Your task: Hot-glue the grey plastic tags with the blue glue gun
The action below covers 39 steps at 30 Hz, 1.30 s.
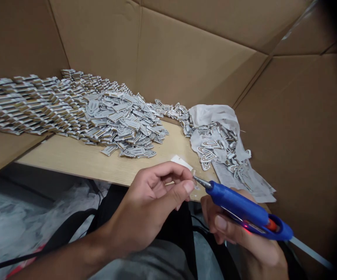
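Observation:
My right hand (238, 229) grips a blue hot glue gun (238, 204) with its metal nozzle pointing left and a small red light glowing on its side. A pale glue stick (313, 253) sticks out of its back end. Just in front of the nozzle tip is my left hand (157, 202), thumb and forefinger pinched together. Whatever lies between those fingertips is hidden or too small to make out. Behind the fingers, a small white card-like piece (181, 161) lies on the table near its front edge.
Neat stacks of grey-white cut-out pieces (25, 105) fill the left, beside a loose heap of similar pieces (127, 124). To the right, a translucent plastic bag (215, 113) holds small arch-shaped pieces (207, 155). Cardboard walls (192, 50) enclose the wooden table (78, 159).

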{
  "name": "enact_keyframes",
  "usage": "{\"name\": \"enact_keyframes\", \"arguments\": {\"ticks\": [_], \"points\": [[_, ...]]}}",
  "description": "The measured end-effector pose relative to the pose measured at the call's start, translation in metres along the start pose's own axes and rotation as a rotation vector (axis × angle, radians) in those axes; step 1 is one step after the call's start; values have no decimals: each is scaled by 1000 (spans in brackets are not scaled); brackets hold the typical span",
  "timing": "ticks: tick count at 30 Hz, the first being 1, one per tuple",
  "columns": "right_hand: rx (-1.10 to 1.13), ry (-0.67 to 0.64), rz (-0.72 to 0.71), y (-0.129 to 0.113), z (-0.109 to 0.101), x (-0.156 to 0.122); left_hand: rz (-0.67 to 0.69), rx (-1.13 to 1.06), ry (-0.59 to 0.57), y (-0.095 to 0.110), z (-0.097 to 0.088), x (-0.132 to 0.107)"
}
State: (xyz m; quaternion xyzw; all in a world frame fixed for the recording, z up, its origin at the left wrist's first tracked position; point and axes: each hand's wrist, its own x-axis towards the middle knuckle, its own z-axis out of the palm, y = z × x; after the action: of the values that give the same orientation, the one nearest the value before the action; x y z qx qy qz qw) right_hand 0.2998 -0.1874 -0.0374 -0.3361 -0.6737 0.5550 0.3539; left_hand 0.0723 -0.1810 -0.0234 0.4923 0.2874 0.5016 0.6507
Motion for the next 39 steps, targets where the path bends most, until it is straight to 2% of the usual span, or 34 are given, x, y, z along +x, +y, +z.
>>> {"name": "enact_keyframes", "arguments": {"ticks": [6,13,30,39], "points": [[-21,7,28,-8,4,3,15,-10,5,-2,-1,0],[2,14,-11,1,0,0,-3,-1,-5,0,-1,0],[-13,4,60,-2,0,0,-18,-14,1,0,0,1],[5,-9,16,-2,-4,-2,-2,-5,-12,1,-2,0]]}}
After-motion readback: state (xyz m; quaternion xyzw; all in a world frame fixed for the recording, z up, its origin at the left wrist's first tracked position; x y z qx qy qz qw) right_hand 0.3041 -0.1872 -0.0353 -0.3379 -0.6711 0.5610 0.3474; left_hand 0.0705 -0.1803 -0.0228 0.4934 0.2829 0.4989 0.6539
